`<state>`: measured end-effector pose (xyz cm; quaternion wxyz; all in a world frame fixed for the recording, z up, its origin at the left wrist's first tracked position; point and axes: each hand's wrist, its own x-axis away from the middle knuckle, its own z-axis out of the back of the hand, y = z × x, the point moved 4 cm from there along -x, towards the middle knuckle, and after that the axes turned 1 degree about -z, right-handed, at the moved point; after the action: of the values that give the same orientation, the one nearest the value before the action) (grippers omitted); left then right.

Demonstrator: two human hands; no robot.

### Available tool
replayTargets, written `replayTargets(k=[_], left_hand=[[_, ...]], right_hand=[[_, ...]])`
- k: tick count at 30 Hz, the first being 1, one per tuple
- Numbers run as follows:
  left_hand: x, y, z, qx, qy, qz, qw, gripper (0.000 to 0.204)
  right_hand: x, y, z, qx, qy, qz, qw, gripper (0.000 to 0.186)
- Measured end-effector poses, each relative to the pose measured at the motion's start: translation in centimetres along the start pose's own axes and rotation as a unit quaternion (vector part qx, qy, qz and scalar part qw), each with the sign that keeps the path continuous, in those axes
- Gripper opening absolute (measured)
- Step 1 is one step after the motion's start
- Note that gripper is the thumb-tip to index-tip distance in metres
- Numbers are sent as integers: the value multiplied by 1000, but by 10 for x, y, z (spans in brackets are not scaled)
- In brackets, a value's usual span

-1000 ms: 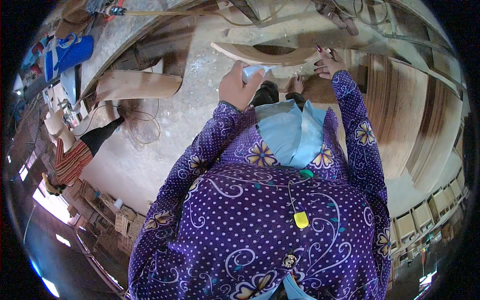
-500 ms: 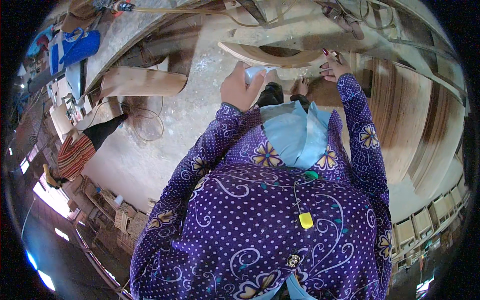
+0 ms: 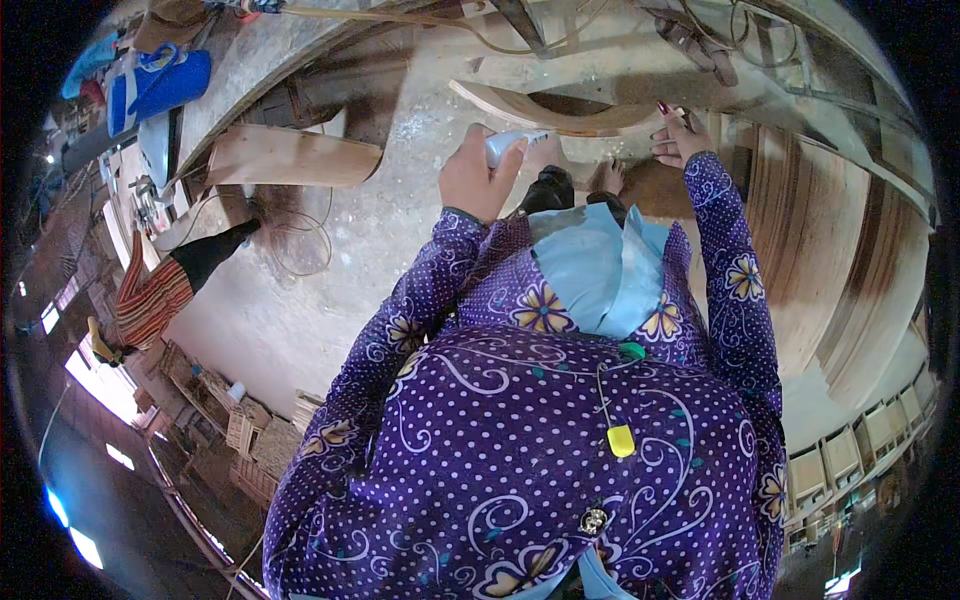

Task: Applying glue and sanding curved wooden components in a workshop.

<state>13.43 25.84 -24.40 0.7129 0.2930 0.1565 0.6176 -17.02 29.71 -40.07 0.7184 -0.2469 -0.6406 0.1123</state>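
My left hand (image 3: 480, 178) is wrapped round a small pale plastic squeeze bottle (image 3: 510, 145), its narrow end pointing right. Just beyond the bottle, a curved pale wooden piece (image 3: 570, 118) arcs across in front of me. My right hand (image 3: 682, 140) hovers by the right end of that curve, with thumb and forefinger pinched together near a tiny light-coloured bit I cannot make out. The other right fingers are loosely bent. Whether this hand touches the curved wood cannot be told.
Stacked curved wooden panels (image 3: 800, 230) stand to the right. At the left lie a bent wooden sheet (image 3: 295, 157), a blue container (image 3: 160, 88) and a hose (image 3: 300, 240) looped on the floor. A person in a striped top (image 3: 155, 305) bends at far left. Bare feet show below the curve.
The whole view has shifted slightly. My left hand with the bottle has drawn a little left of the curved wood. The person at far left has moved an arm.
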Motion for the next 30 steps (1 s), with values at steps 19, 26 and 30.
replayTargets(k=[19, 26, 30], left_hand=[[0, -11, 14, -21, 11, 39, 999, 40], [-1, -17, 18, -32, 30, 29, 999, 40], [-4, -19, 22, -35, 26, 31, 999, 40]], right_hand=[[7, -4, -4, 13, 12, 10, 1000, 47], [12, -6, -3, 21, 30, 2, 999, 40], [0, 2, 2, 17, 3, -43, 999, 42]])
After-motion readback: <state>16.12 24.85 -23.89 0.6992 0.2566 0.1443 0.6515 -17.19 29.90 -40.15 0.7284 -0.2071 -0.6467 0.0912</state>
